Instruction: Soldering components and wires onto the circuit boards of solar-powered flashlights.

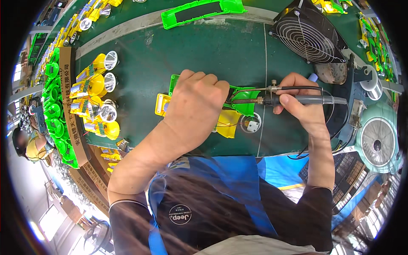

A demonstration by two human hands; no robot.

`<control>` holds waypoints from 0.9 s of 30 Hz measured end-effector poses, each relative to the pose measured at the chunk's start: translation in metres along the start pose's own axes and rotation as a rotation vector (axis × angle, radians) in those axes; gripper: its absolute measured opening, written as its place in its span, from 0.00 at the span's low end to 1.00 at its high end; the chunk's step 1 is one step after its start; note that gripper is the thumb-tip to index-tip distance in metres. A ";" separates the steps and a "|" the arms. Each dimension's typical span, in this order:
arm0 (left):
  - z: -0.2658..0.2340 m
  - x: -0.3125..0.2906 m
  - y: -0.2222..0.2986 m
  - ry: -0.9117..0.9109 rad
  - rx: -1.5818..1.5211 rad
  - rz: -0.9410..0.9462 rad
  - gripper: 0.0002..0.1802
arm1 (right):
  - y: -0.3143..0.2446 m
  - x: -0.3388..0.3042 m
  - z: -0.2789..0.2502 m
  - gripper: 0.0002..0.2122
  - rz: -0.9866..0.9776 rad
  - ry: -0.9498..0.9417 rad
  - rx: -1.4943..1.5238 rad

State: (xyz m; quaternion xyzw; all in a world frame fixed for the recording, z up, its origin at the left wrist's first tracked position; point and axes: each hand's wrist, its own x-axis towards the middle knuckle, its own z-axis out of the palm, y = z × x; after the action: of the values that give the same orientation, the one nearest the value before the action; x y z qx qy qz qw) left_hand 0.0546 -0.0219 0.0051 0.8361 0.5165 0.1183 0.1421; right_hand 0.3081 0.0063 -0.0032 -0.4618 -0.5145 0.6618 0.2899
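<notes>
My left hand (197, 102) is closed over a green plastic housing (245, 109), which shows on both sides of the fist. Its fingertips are hidden underneath. In my right hand (304, 102) is a soldering iron (297, 100) with a thin solder-feed tube along its top. The iron's tip points left, over the housing and close to my left knuckles; whether it touches anything I cannot tell. Just below the housing lies a yellow lamp part (228, 123) with thin wires, beside a round reflector with a white block (253, 126). A yellow-rimmed piece (161, 104) pokes out left of my left hand.
Yellow lamp assemblies with silver reflectors (109, 82) stand left, beside a cardboard strip (68, 93) and stacked green housings (53, 110). A black fan (306, 36) stands far right, near a solder spool (374, 87) and a pale green fan (377, 142). Another green housing (170, 19) lies at the back.
</notes>
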 end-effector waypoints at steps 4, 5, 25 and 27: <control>0.005 -0.002 0.000 0.035 0.030 -0.006 0.03 | -0.003 0.002 0.000 0.08 -0.020 -0.041 -0.035; 0.004 -0.002 0.000 0.035 0.030 0.000 0.03 | -0.003 0.001 0.000 0.07 -0.049 -0.050 -0.052; 0.003 -0.001 0.002 -0.010 0.090 0.004 0.05 | 0.048 -0.031 0.062 0.15 -0.364 0.241 0.158; -0.002 -0.002 -0.003 -0.024 0.058 0.039 0.03 | 0.054 -0.026 0.057 0.17 -0.402 0.276 0.094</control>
State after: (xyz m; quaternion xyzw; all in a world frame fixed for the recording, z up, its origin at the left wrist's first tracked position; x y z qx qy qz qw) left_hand 0.0502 -0.0224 0.0061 0.8512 0.5014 0.0963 0.1217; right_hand 0.2717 -0.0554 -0.0437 -0.4222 -0.5200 0.5448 0.5045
